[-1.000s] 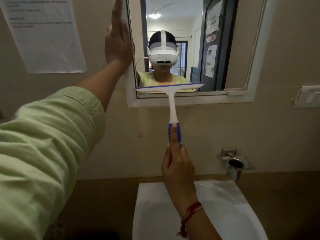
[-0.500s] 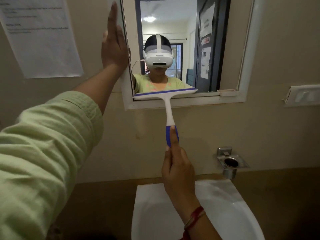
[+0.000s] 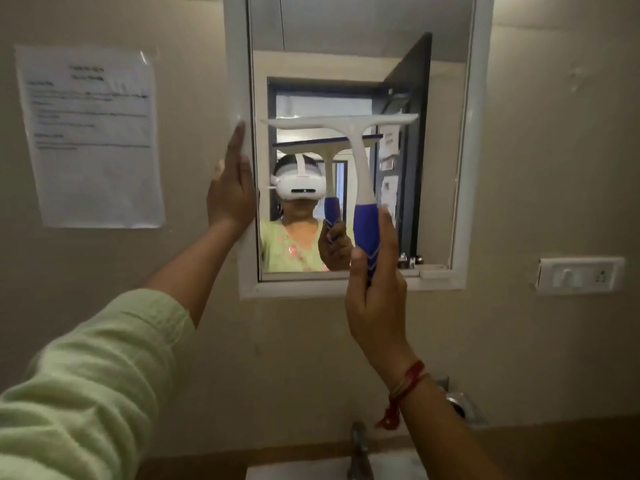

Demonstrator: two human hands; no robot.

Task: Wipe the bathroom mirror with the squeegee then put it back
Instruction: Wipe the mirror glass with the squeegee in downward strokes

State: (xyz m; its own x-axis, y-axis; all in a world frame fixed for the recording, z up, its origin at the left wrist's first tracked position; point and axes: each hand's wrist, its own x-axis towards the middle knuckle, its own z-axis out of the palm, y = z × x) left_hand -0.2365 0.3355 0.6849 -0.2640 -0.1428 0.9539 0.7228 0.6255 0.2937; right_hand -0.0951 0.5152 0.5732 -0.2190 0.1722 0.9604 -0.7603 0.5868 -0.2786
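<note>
1. We are holding the squeegee (image 3: pixel 349 140) in our right hand (image 3: pixel 375 299), with the fingers wrapping around its blue grip and the thumb lying along the left side of the grip.
2. The squeegee is standing upright in front of the mirror (image 3: pixel 440 168). Its white blade bar is sitting across the middle part of the glass, roughly level, and its white neck is running down to the blue grip.
3. We cannot tell if the blade edge is touching the glass or is only close to it. The reflection of the squeegee is showing just to the left of the tool.
4. Our left hand (image 3: pixel 230 192) is lying flat and open, fingers together and pointing up, against the left side of the white mirror frame (image 3: pixel 474 168). It is holding nothing.
5. The left arm is wearing a light green sleeve (image 3: pixel 93 386). The right wrist is wearing a red thread bracelet (image 3: pixel 403 389).
6. A printed paper sheet (image 3: pixel 91 136) is sticking on the wall to the left of the mirror, and a white switch plate (image 3: pixel 580 275) is sitting on the wall to the right, near the lower corner of the frame.
7. Below, at the bottom edge of the view, a tap (image 3: pixel 358 452) is standing over the white basin (image 3: pixel 311 471).
</note>
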